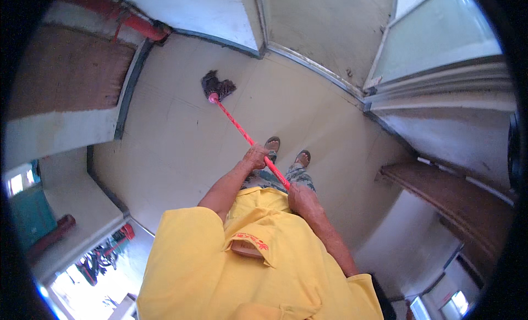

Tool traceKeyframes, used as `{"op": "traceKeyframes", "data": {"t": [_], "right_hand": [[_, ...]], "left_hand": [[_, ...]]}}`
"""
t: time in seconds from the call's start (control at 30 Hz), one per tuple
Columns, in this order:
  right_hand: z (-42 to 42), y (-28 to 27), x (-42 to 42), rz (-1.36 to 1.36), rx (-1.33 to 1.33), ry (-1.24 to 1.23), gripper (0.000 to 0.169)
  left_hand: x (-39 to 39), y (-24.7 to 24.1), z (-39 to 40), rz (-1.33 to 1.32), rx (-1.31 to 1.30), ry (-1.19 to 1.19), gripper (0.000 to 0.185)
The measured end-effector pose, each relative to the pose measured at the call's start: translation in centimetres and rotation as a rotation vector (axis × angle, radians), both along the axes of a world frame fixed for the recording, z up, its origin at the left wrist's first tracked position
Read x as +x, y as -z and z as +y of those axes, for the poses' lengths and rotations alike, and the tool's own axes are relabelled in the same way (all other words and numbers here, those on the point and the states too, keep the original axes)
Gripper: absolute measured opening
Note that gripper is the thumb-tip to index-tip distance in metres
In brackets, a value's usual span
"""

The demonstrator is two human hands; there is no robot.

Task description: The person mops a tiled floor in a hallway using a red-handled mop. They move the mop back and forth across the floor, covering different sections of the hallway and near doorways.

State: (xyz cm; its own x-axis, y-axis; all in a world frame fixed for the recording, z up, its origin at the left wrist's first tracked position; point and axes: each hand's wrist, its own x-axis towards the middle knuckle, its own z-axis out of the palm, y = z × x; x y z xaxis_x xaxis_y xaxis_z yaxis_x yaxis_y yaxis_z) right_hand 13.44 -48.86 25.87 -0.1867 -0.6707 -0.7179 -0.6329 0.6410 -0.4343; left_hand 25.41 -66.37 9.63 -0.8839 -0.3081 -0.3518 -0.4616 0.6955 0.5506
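Observation:
Both hands hold the red handle of a mop (pixel 235 124), which slants across the front of my body. My left hand (pixel 256 155) grips the shaft partway down, in front of my camouflage trousers. At the upper end of the handle, close to the yellow shirt, my right hand (pixel 303 197) is closed around it. The dark, stringy mop head (pixel 218 85) lies spread on the floor ahead and to the left, below a pink socket.
A doorway with a metal threshold (pixel 317 70) opens at the upper right, beside a pale door (pixel 441 39). A red pipe (pixel 144 27) runs along the upper left. At the right is a brown wooden ledge (pixel 445 196); a bright opening with parked cycles (pixel 97 260) shows at the lower left.

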Motion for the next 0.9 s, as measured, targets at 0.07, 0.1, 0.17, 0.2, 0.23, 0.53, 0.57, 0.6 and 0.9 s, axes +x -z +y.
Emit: {"op": "traceKeyframes", "data": {"t": [0.07,0.1,0.17,0.2,0.23,0.53,0.57,0.6,0.9], "right_hand": [[0.2,-0.2,-2.1,0.041,0.009,-0.064,0.019],[0.5,-0.3,-3.2,0.063,0.013,-0.085,0.020],[2.8,-2.3,-5.5,0.080,-0.055,-0.130,0.021],[3.7,-3.7,-6.8,0.089,-0.095,-0.152,0.021],[4.4,-5.5,-7.5,0.131,-0.105,-0.147,0.022],[14.0,-16.2,-10.2,0.470,0.157,-0.223,0.038],[14.8,-16.0,-10.1,0.426,0.112,-0.216,0.040],[15.1,-15.7,-10.0,0.380,0.070,-0.226,0.042],[4.2,-14.1,-4.9,0.367,0.054,-0.464,0.052]], "left_hand": [[-0.2,0.5,0.5,0.065,-0.058,-0.072,0.018],[-0.8,1.1,0.9,0.053,-0.101,-0.072,0.017],[-2.9,2.9,4.0,0.020,-0.172,-0.109,0.015],[-4.0,3.1,5.4,0.061,-0.182,-0.091,0.013],[-5.0,3.4,7.0,0.100,-0.196,-0.067,0.011],[-14.3,-2.7,18.0,0.196,0.306,0.281,0.009],[-14.3,-4.1,17.7,0.194,0.279,0.337,0.010],[-14.4,-2.8,18.5,0.270,0.291,0.308,0.007],[-9.9,8.9,14.7,0.787,0.307,-0.084,0.018]]}}
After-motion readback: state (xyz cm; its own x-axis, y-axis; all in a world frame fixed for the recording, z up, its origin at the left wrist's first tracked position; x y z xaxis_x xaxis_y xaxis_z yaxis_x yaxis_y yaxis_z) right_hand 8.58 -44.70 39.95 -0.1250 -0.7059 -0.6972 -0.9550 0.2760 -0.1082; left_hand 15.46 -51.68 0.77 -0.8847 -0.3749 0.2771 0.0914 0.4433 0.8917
